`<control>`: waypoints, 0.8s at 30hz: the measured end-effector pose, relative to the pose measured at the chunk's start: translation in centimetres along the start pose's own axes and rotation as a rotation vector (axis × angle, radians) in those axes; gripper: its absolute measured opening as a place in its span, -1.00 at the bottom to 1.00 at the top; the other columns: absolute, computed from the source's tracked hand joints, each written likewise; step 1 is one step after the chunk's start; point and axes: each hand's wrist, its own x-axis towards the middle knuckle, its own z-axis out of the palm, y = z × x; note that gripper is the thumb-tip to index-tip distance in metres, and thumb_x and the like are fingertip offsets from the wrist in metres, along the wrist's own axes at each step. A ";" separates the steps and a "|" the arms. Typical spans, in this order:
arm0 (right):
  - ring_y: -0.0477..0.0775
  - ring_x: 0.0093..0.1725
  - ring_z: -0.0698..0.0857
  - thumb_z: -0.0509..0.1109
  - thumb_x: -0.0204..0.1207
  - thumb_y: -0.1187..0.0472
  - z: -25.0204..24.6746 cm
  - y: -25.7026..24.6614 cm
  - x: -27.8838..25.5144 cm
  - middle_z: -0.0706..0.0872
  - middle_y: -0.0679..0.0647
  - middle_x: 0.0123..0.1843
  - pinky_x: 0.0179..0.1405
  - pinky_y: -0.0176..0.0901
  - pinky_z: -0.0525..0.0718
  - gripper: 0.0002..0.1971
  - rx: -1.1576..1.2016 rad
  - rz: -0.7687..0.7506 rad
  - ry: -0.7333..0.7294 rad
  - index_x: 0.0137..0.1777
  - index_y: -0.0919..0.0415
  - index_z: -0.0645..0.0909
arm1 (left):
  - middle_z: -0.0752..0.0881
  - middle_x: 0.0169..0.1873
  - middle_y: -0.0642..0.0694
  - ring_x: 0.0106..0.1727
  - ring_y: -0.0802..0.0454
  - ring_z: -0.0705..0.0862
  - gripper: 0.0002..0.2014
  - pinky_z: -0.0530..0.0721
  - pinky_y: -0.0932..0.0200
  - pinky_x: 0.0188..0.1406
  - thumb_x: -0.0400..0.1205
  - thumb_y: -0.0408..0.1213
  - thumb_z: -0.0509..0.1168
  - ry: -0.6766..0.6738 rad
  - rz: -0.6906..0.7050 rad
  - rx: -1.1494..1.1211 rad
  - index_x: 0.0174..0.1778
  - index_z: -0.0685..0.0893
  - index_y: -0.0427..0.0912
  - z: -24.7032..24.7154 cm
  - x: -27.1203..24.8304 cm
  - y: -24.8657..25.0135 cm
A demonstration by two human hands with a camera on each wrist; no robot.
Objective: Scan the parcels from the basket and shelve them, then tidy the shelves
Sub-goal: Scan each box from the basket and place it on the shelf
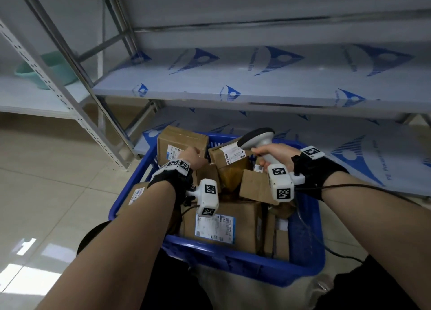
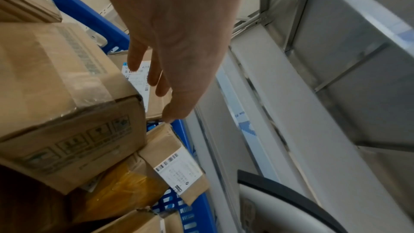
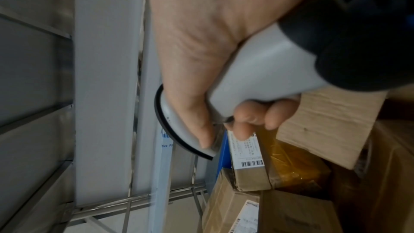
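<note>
A pale tiled floor carries a blue plastic basket near the viewer, filled with cardboard parcels piled at odd angles. Behind it on the far side stands a metal rack; its low shelf and the middle shelf above wear white film with blue triangular logos. On a neighbouring shelf at the far left rests a mint-green basin.
</note>
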 end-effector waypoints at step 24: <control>-0.07 -0.57 0.54 0.49 0.50 0.07 1.2 -1.0 6.6 0.64 0.08 -0.42 -0.48 -0.23 0.51 -0.75 -0.011 -0.017 0.085 -0.03 0.27 0.65 | 0.49 0.44 -0.24 0.40 -0.22 0.50 -0.09 0.53 -0.07 0.33 0.40 0.29 0.42 -0.077 -0.180 0.119 0.51 0.34 -0.23 0.9 5.5 -3.0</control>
